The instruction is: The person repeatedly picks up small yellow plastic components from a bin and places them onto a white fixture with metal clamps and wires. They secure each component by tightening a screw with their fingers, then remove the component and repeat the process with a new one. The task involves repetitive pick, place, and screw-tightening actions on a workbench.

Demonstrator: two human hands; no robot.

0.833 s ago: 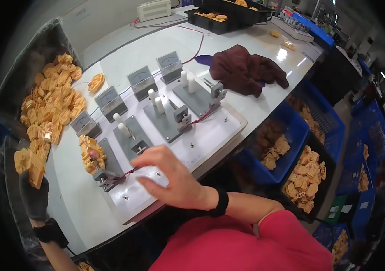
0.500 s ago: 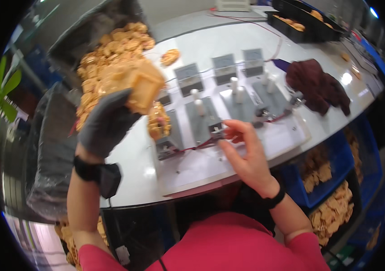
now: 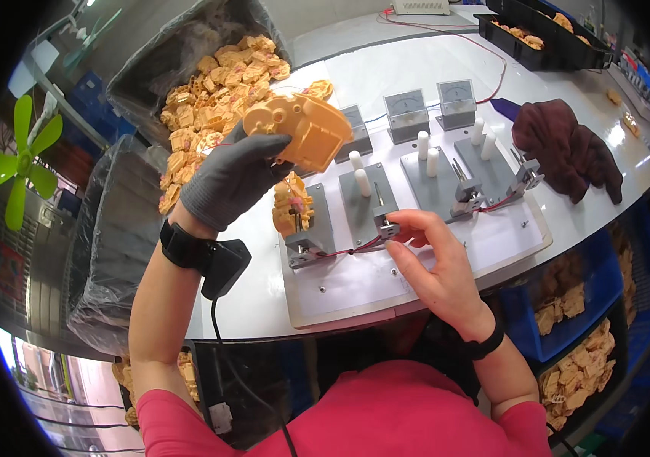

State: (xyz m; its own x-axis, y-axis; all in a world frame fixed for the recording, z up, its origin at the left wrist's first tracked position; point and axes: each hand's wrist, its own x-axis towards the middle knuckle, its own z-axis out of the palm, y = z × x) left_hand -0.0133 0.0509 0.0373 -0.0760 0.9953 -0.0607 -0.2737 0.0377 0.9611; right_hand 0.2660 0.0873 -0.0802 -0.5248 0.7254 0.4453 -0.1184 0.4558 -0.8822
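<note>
My left hand [image 3: 237, 179], in a grey knit glove, grips a tan moulded plastic housing [image 3: 311, 131] raised above the bench fixture. My bare right hand [image 3: 439, 259] has thumb and forefinger pinched at the near end of a small grey metal block [image 3: 387, 223] with a slim pin. That block belongs to the second station of the fixture board [image 3: 355, 293]; its grey plate [image 3: 353, 194] carries two white posts [image 3: 362, 181]. In the leftmost station sits another tan housing [image 3: 293, 204], beside its own metal block [image 3: 304, 251].
A lined bin [image 3: 138, 84] spills a heap of tan housings [image 3: 188, 126] at the left. Needle meters [image 3: 406, 113] stand behind the stations. A dark red cloth [image 3: 561, 145] lies on the right. Black trays [image 3: 523, 38] sit at the back right, blue crates [image 3: 569, 324] below the bench.
The housing in my left hand has moved right and turned, showing another side. My right hand stays at the same metal block. The whole view has shifted slightly.
</note>
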